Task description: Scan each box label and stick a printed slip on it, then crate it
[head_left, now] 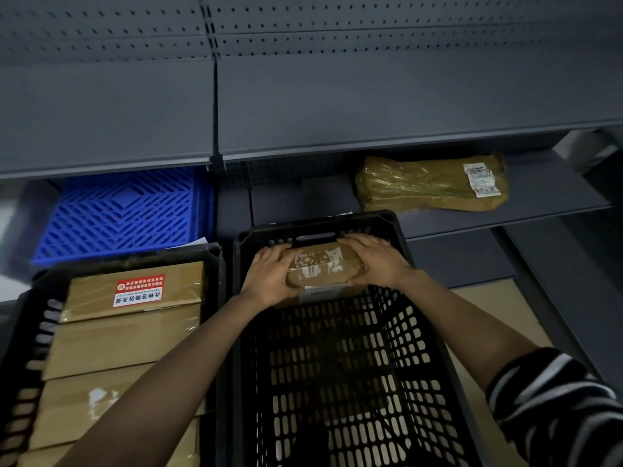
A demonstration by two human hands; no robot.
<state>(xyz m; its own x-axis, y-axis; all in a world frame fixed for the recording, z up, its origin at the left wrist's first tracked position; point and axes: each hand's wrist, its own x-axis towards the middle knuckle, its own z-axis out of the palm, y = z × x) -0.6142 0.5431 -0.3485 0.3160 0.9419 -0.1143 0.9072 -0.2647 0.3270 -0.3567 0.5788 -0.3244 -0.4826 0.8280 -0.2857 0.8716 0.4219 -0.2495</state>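
A small brown cardboard box (322,268) wrapped in clear tape, with torn white label remains on top, is at the far end inside the black slotted crate (340,365). My left hand (271,278) grips its left end and my right hand (376,264) grips its right end. A white slip (320,293) shows on the box's near side. Whether the box rests on the crate floor cannot be told.
A second black crate (30,348) at the left holds several brown boxes, the top one (135,291) with a red and white sticker. A blue crate (124,214) sits behind it. A taped parcel (431,183) lies on the grey shelf (539,203) at the right.
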